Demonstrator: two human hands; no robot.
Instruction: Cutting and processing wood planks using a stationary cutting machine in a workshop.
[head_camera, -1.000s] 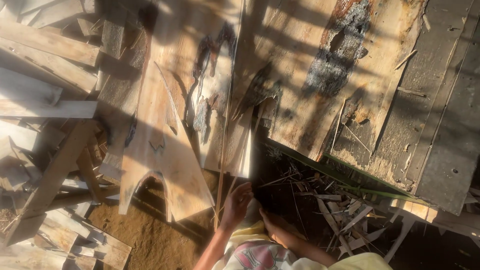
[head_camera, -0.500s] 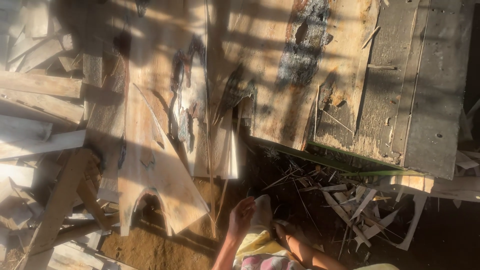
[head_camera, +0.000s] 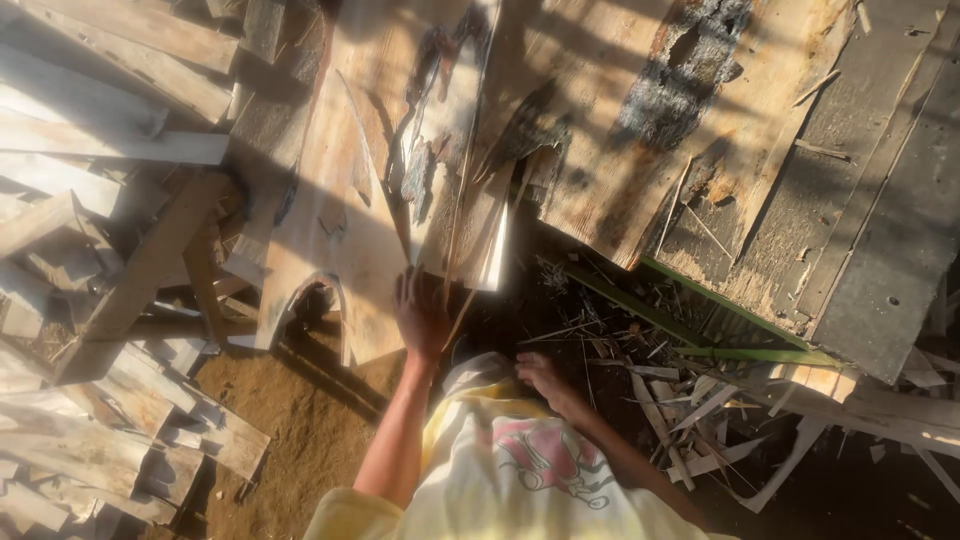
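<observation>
Up and to the right of both hands a broad stack of weathered boards (head_camera: 700, 130) slants across the scene, one board marked with a charred black patch. Up and to the left of the left hand lies a loose heap of pale planks (head_camera: 110, 160), crossing one another at angles. Below and to the left of the left hand is a patch of brown dirt (head_camera: 290, 420). To the right of the right hand, splinters and broken wood scraps (head_camera: 700, 410) litter the dark ground, with a thin green strip (head_camera: 700, 330) running above them. The left hand (head_camera: 420, 318) reaches forward, fingers fairly spread, resting against the lower edge of a split, curved plank (head_camera: 350, 220) that rises straight above it; a thin stick (head_camera: 457, 220) runs up just beside its fingers. The right hand (head_camera: 545, 378) hangs low beside a cloth with a pink print (head_camera: 530, 450), loosely open and holding nothing, well apart from the plank.
</observation>
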